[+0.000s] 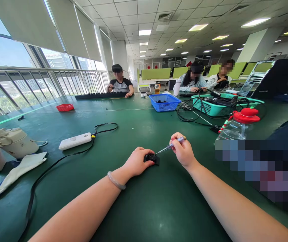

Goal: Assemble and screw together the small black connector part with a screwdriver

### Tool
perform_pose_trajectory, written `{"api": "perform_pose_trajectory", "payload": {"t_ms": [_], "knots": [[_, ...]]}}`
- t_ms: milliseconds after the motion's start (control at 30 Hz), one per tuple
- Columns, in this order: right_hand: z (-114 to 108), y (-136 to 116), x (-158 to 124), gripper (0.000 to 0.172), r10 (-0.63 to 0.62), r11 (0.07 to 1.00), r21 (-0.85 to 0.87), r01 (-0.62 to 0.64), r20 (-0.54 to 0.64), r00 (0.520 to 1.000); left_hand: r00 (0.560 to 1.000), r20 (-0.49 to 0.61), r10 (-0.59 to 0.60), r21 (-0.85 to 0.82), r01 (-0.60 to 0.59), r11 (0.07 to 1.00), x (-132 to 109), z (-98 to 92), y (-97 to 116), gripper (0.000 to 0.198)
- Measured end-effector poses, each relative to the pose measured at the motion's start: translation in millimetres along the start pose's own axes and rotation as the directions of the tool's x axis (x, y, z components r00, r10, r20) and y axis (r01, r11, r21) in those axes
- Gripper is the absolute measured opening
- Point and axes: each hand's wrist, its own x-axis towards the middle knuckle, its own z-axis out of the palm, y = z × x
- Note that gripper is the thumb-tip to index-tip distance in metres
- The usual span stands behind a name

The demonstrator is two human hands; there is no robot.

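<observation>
Green table [139, 215], broad, with 3 other people seated at the far end. A blue basket [164, 102] sat mid-table, well away from the hands. A clear bottle with a red cap [237, 126] stood to the right. A white power bank [75, 140] lay to the left, its black cable [58, 162] trailing toward the near edge.

Left hand [136, 162], a pale bangle [115, 181] on the wrist, rested on the table in front of the person. Fingers were curled over a small black part [152, 158], pinning it to the surface.

Right hand [183, 152] was just right of it, fingers pinched closed around the handle of a screwdriver [170, 146].

Screwdriver: slim, with a translucent bluish handle and a thin metal shaft. Long axis ran from upper right, handle end sticking out past the thumb, down-left to the tip. The tip met the right side of the black part, just beyond the left fingertips.

Black part: small, blocky, dark, lying flat, mostly covered by the left fingers. Detail was too small to make out.
</observation>
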Motion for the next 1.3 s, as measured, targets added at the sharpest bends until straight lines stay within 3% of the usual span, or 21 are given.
{"api": "perform_pose_trajectory", "payload": {"t_ms": [467, 600, 867, 1100, 1300], "knots": [[2.0, 0.8, 3.2, 0.022, 0.037, 0.996, 0.081, -0.040, 0.045, 0.998, 1.000, 0.009, -0.004, 0.008, 0.004, 1.000, -0.2, 0.4, 1.4, 0.036], [2.0, 0.2, 7.1, 0.027, 0.135, 0.979, 0.144, -0.145, 0.076, 0.988, 1.000, 0.009, 0.000, 0.008, 0.000, 1.000, 0.2, 0.9, 1.2, 0.037], [-0.2, 13.4, 13.7, 0.035, 0.487, 0.809, 0.354, -0.470, 0.046, 0.872, 1.000, 0.010, -0.015, 0.006, 0.015, 1.000, -0.7, -1.6, 4.5, 0.038], [2.6, 12.3, 11.9, 0.033, 0.601, 0.704, 0.404, -0.585, 0.100, 0.793, 1.000, 0.006, -0.005, 0.012, 0.005, 1.000, -0.6, -1.5, 4.3, 0.036], [9.3, 8.8, 8.4, 0.028, 0.610, 0.669, 0.447, -0.594, 0.125, 0.782, 1.000, 0.006, -0.013, 0.016, 0.013, 1.000, -0.2, -1.0, 3.8, 0.037]]}}
